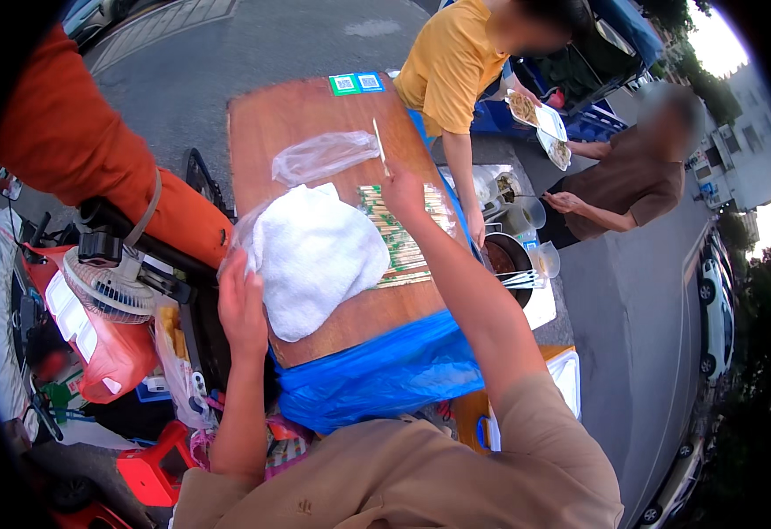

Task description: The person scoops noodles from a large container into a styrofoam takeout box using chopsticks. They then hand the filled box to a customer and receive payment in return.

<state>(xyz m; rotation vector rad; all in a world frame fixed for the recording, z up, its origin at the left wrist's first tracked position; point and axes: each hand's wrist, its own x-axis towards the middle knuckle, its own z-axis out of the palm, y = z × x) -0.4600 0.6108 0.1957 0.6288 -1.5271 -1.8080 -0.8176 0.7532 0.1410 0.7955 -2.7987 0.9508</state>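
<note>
My right hand (404, 193) grips a slim pair of disposable chopsticks (379, 142), which point away from me above the brown wooden tabletop (299, 109). Under and beside that hand lie rows of paper-wrapped chopsticks (395, 248) with green and white wrappers. A folded white towel (323, 254) covers the middle of the table, left of the rows. My left hand (243, 307) is at the towel's left edge, its fingertips by a clear plastic bag (243, 228); whether it grips the bag is hidden. Another crumpled clear plastic bag (323, 157) lies beyond the towel.
A person in yellow (451, 59) and one in brown (630, 172) hold food boxes (551, 122) at the right. Nearby stands a dark pot (501, 254) with sauce. Blue plastic sheeting (379, 370) hangs in front of me. At left are a fan (108, 284) and red stool (157, 466).
</note>
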